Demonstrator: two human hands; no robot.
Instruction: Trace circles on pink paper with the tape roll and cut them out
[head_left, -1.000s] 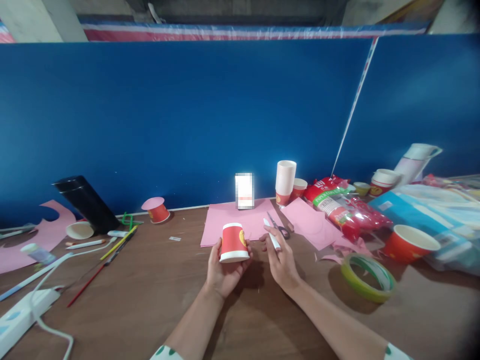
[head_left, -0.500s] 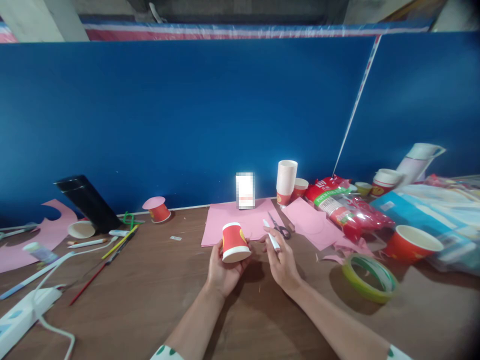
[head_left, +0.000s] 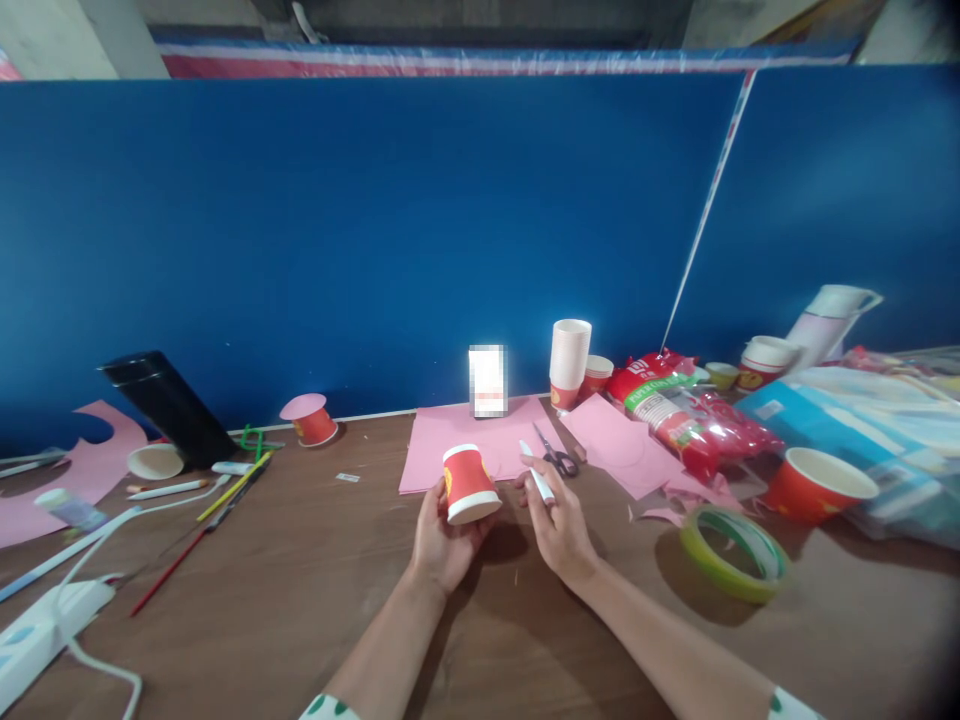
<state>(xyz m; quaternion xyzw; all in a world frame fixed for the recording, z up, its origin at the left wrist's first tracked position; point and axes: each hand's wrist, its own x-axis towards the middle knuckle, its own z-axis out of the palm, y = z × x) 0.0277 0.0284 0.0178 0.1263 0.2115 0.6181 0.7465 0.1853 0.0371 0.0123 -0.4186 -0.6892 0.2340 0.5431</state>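
Observation:
My left hand (head_left: 441, 540) is closed round a red paper cup (head_left: 466, 484) with a white rim, held upside down and tilted a little above the brown table (head_left: 300, 600). Just to its right, my right hand (head_left: 559, 525) grips a white pen-like stick (head_left: 537, 482), its tip pointing up and left toward the cup. A pink paper sheet (head_left: 480, 445) lies right behind both hands, with scissors (head_left: 556, 455) on its right edge.
A yellow-green tape roll (head_left: 731, 552) and an open red cup (head_left: 814, 485) sit at right, near a red packet (head_left: 686, 415) and stacked cups (head_left: 568, 362). At left lie pencils (head_left: 225, 495), a black flask (head_left: 169, 405), an upturned cup (head_left: 309, 420) and a white power strip (head_left: 41, 630). A blue board (head_left: 375, 240) backs the table.
The cup in my left hand has tilted and turned a little, so its yellow mark now faces left. My right hand with the stick has edged closer to it.

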